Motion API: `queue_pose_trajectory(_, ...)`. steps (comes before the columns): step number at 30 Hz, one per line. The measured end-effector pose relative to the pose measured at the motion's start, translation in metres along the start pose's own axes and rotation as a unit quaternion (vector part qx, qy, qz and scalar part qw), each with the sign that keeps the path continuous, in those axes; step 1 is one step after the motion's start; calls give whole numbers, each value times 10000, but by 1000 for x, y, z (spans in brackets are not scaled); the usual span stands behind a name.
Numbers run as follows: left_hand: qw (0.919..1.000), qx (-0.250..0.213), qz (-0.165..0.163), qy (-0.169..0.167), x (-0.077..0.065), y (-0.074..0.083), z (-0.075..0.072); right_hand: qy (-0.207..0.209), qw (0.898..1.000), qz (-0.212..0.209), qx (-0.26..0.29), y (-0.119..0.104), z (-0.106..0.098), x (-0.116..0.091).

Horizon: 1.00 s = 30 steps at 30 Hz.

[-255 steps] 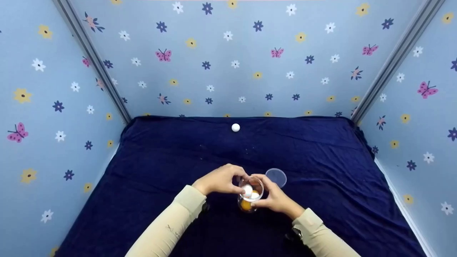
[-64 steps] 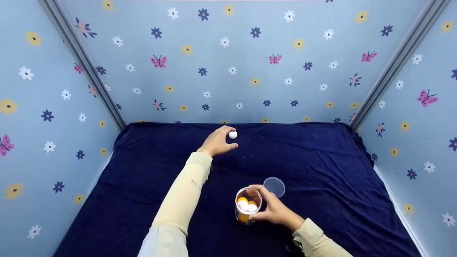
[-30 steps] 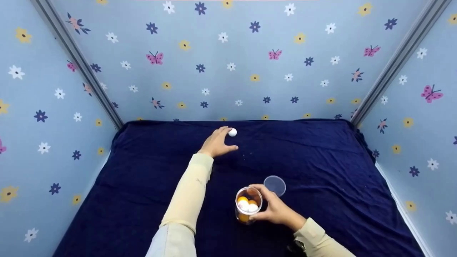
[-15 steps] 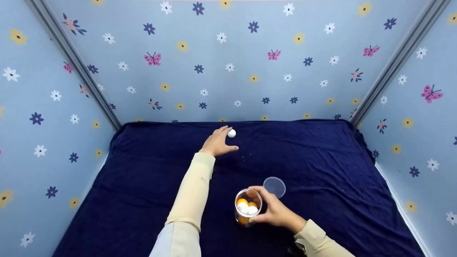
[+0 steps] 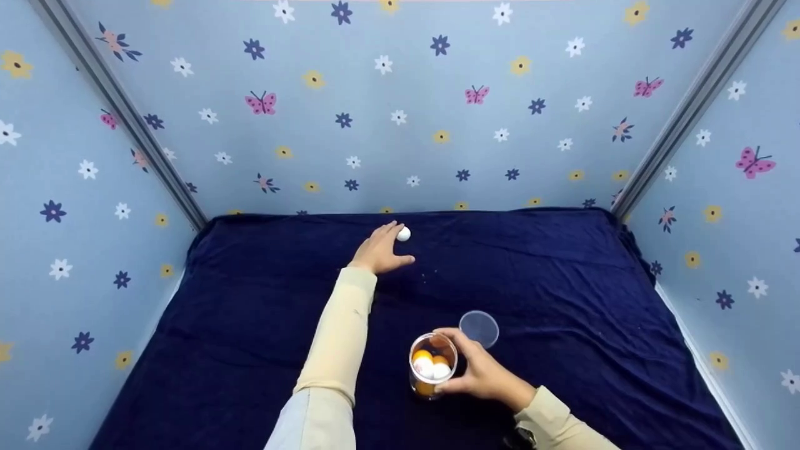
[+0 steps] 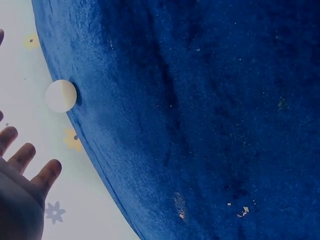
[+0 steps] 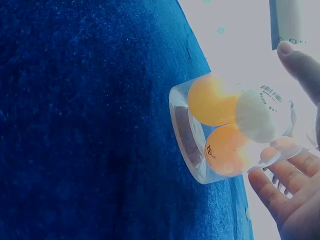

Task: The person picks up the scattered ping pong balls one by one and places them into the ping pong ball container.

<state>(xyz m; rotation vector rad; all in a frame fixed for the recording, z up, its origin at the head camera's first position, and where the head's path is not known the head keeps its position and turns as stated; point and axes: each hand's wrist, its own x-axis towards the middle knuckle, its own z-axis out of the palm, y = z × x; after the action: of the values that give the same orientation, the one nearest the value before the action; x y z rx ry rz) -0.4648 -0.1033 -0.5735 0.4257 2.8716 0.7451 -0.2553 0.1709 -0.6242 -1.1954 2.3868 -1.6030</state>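
Note:
My left hand reaches to the far side of the cloth, thumb and fingers spread. A white ping-pong ball lies there beside its fingertips, partly behind them. In the left wrist view, this ball rests on the cloth beyond the spread fingers. My right hand grips a clear plastic jar by its side, mouth up. White ping-pong balls and orange ping-pong balls sit inside. The right wrist view shows an orange ball through the jar's wall.
A clear round lid lies flat just behind the right hand. Dark blue cloth covers the table, with small pale specks on it. Flowered blue walls stand at the back and both sides.
Earlier my left hand held a white ball at the jar's mouth. It has since moved out to the far ball, its fingers edging closer over the last second. The right hand keeps holding the jar.

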Motion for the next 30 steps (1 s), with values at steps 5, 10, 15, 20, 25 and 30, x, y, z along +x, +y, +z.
queue_pose_trajectory(5, 9999, -85, -36, -66, 2, -7, 4, -32, 10000, 30, 33, 1, 3, 0)
queue_pose_trajectory(10, 9998, -117, -95, -158, 5, -10, 8, -70, 9999, -71, 45, -1, 5, -1)
queue_pose_trajectory(15, 9995, -172, -111, -240, 11, -8, 9, -10, 10000, -70, -2, -2, 1, -1)
queue_pose_trajectory(20, 9994, -70, -173, -301, 20, -5, 11, 17, 9998, -108, -136, -1, -2, -1)
queue_pose_trajectory(25, 9991, 44, -202, -380, 27, -3, 13, 40, 9995, -273, -157, 0, -2, 0)
queue_pose_trajectory(30, 9983, 161, -276, -479, 32, -3, 16, 14, 9995, -307, -100, -1, -2, 2)
